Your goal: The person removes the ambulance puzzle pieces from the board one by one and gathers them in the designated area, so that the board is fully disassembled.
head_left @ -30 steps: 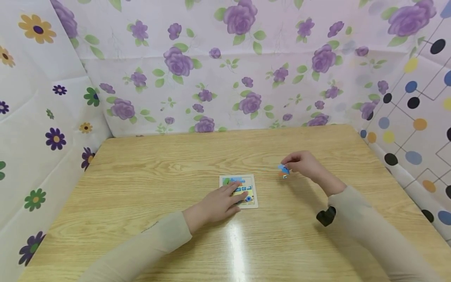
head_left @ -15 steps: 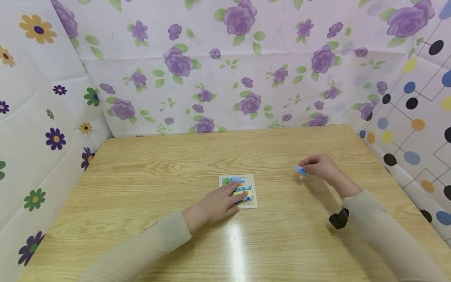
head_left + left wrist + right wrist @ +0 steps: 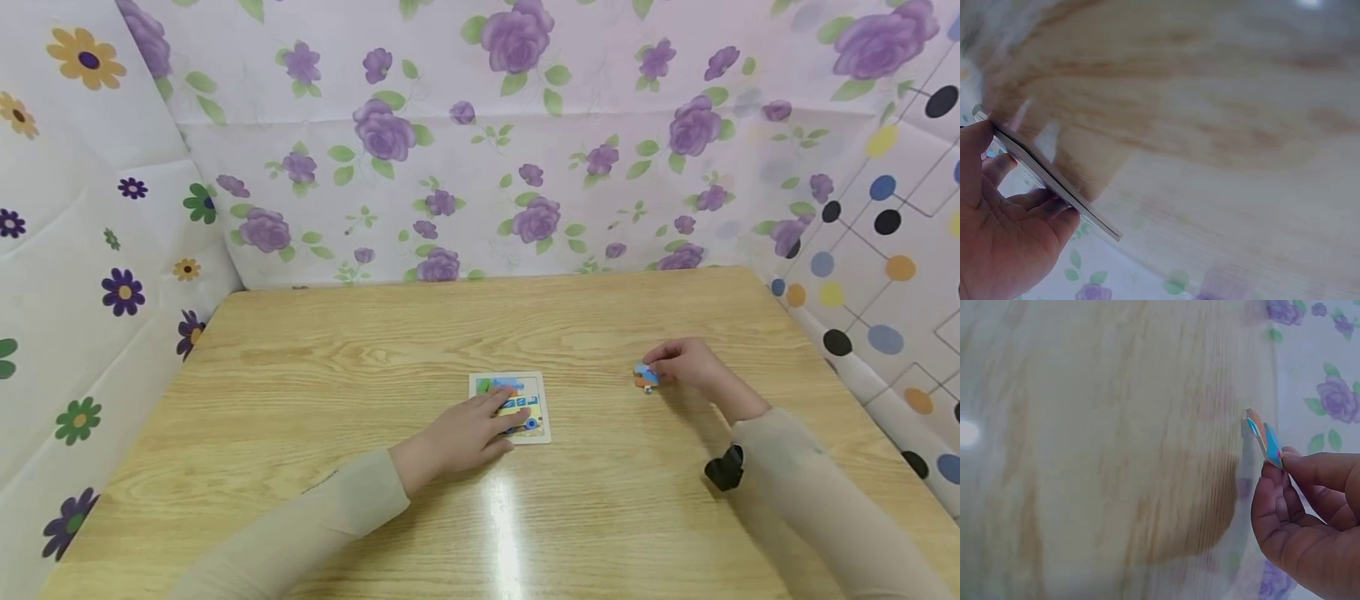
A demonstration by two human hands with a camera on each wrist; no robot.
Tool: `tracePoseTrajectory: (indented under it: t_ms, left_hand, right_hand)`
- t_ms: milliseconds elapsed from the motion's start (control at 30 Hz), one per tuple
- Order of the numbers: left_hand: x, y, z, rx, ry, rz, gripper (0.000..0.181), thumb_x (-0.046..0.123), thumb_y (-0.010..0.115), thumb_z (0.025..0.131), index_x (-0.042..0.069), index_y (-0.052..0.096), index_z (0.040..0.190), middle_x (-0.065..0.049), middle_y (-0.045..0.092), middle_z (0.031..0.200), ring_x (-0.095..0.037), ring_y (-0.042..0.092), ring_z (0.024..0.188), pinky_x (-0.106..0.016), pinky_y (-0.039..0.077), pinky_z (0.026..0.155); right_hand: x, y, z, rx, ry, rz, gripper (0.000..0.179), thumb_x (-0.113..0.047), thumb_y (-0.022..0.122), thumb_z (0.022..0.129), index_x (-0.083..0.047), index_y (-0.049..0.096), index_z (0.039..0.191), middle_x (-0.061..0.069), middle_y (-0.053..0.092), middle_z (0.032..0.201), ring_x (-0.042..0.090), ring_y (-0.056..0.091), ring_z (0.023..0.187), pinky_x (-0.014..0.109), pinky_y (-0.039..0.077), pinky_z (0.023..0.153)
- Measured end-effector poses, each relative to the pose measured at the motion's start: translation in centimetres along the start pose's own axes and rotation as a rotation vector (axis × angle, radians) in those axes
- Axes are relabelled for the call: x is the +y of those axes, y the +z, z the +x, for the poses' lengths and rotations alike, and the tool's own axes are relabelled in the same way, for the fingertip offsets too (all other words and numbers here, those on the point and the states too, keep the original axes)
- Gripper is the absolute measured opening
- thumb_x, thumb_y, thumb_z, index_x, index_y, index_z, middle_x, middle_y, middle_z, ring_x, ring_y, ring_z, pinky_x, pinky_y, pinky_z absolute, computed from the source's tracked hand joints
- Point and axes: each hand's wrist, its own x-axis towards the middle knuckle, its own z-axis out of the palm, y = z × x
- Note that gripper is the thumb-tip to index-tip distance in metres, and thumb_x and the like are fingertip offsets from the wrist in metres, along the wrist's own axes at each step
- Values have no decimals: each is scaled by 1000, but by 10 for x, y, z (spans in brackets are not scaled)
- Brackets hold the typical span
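Note:
A small jigsaw puzzle board (image 3: 547, 417) with a white frame lies flat on the wooden table, with a yellow and blue vehicle picture partly covered. My left hand (image 3: 465, 432) rests on it with spread fingers; in the left wrist view those fingertips touch the thin board (image 3: 1054, 178). To the right, my right hand (image 3: 693, 372) pinches a puzzle piece (image 3: 645, 375) in blue and orange between thumb and fingers. The right wrist view shows the same piece (image 3: 1270, 444) nearly edge-on, tilted, close above the table.
The wooden table (image 3: 337, 342) spreads around both hands. A floral cloth (image 3: 465, 183) hangs at its back edge, with patterned cloths at the left and right sides. A black object (image 3: 725, 468) is attached near the right sleeve's cuff.
My right hand has moved right with the puzzle piece, away from the board, then slightly lower. The piece now shows more of its picture face. My left hand has stayed on the board.

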Motion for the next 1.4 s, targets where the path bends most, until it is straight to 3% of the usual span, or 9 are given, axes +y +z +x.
tracePoseTrajectory:
  t_ms: [433, 800, 1033, 1233, 1400]
  left_hand:
    - [0, 0, 3, -8, 12, 25, 52, 41, 42, 101, 20, 35, 148, -19, 28, 154, -31, 27, 143, -41, 32, 112]
    - [-2, 1, 5, -38, -8, 12, 53, 42, 40, 101, 21, 33, 149, -17, 24, 155, -29, 22, 145, -40, 28, 114]
    - [-1, 0, 2, -26, -5, -9, 53, 41, 42, 100, 20, 35, 149, -19, 26, 154, -31, 24, 144, -44, 30, 113]
    - [0, -1, 1, -55, -39, 14, 53, 44, 38, 101, 24, 30, 150, -16, 21, 157, -31, 20, 145, -48, 26, 114]
    - [2, -1, -4, -74, -71, -3, 58, 51, 36, 99, 28, 25, 152, -16, 16, 158, -31, 16, 146, -50, 24, 114]
  right_hand:
    - [2, -2, 1, -1, -21, -61, 22, -1, 57, 90, 12, 62, 107, 13, 66, 96, 11, 55, 77, 26, 50, 66]
    - [-1, -1, 2, -3, -21, -62, 22, -3, 58, 91, 12, 61, 108, 10, 65, 91, 12, 56, 74, 26, 50, 63]
    - [-10, -1, -2, 1, -31, -98, 29, -9, 56, 93, 10, 59, 114, 16, 64, 98, 20, 58, 81, 33, 51, 70]
    - [-19, 3, -4, 7, -69, -145, 30, -13, 56, 94, 8, 60, 116, 22, 63, 110, 27, 61, 95, 41, 53, 82]
    - [-30, 11, -5, 0, -84, -161, 30, -15, 57, 94, 6, 61, 115, 21, 63, 110, 28, 61, 96, 41, 52, 82]
